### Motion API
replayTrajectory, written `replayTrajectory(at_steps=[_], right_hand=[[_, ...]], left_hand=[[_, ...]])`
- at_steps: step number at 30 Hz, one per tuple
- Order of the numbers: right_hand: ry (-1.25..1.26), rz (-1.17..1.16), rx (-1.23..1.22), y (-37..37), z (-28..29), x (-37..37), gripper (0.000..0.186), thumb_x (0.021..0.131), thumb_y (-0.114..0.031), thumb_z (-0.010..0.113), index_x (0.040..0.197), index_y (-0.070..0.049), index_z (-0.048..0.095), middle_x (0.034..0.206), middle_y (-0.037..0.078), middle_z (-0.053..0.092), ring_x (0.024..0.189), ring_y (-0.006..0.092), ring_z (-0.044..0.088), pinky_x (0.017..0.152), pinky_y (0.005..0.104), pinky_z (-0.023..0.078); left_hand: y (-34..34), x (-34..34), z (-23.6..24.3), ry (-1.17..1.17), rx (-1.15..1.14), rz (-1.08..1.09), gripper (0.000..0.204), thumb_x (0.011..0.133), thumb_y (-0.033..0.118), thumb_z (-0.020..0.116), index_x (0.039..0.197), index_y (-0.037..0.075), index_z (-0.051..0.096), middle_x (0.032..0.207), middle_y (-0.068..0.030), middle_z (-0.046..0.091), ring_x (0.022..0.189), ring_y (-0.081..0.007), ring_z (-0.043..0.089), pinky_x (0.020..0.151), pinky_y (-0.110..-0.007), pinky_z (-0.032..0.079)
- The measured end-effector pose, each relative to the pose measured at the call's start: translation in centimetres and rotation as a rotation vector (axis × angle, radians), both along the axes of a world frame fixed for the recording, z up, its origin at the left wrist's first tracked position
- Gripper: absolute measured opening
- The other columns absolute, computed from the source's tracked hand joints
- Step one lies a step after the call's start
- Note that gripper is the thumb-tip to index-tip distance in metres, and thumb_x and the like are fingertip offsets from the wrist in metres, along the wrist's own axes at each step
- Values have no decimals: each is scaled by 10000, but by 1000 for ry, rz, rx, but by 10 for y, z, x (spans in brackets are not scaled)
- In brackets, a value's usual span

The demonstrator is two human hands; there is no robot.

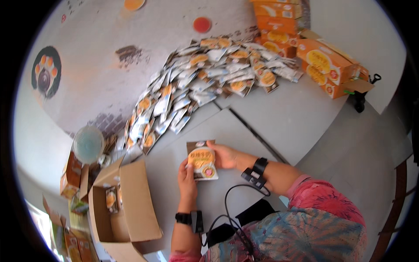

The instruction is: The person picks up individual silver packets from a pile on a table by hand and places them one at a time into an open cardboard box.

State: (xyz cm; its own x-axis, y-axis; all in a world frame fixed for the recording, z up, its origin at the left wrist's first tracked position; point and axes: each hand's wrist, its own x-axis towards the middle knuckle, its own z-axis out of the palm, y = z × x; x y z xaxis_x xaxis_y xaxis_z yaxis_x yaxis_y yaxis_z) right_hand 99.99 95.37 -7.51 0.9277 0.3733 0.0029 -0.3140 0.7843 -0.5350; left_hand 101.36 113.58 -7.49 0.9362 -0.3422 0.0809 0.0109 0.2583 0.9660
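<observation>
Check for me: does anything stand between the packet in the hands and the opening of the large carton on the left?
Yes: the right-hand flap of the carton, splayed toward the packet, lies between it and the opening. Only grey tabletop shows between that flap and the left hand at the packet's edge.

Head-worn fisheye view, facing down and forward, close over a grey table
</observation>
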Motion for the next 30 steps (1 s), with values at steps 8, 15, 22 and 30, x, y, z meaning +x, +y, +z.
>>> replayTrajectory(at_steps=[8, 15, 22, 30], right_hand=[[39, -71, -37, 3, 1, 1, 334, 925, -337, 483, 1169, -109, 492, 1164, 74, 556, 1082, 204, 539, 936, 386, 426], [80, -88, -14, 3, 2, 3, 352, 943, -345, 435, 1179, -86, 470, 1157, 72, 560, 1069, 202, 546, 928, 375, 438], [41, -67, -61, 0, 1, 3, 404, 949, -390, 395, 1216, -93, 451, 1196, 68, 536, 1092, 204, 532, 927, 398, 436], [25, 55, -62, 1, 1, 3, 464, 960, -442, 295, 1266, -111, 404, 1248, 64, 499, 1131, 247, 505, 905, 479, 437]], left_hand=[[8, -3, 5, -73, 13, -65, 360, 942, 147, 476, 1227, -65, 423, 1060, -112, 608, 931, -121, 586, 798, -231, 464], [4, -3, 7, -95, 29, 1, 349, 944, 161, 475, 1212, -62, 453, 1032, -111, 620, 925, -121, 584, 804, -224, 453], [5, 0, 5, -127, 14, 26, 318, 948, 154, 455, 1191, -50, 476, 1003, -111, 626, 898, -115, 586, 792, -226, 453], [12, 3, 10, -138, -40, 138, 269, 938, 123, 463, 1154, -35, 487, 848, -74, 645, 761, -71, 577, 693, -197, 441]])
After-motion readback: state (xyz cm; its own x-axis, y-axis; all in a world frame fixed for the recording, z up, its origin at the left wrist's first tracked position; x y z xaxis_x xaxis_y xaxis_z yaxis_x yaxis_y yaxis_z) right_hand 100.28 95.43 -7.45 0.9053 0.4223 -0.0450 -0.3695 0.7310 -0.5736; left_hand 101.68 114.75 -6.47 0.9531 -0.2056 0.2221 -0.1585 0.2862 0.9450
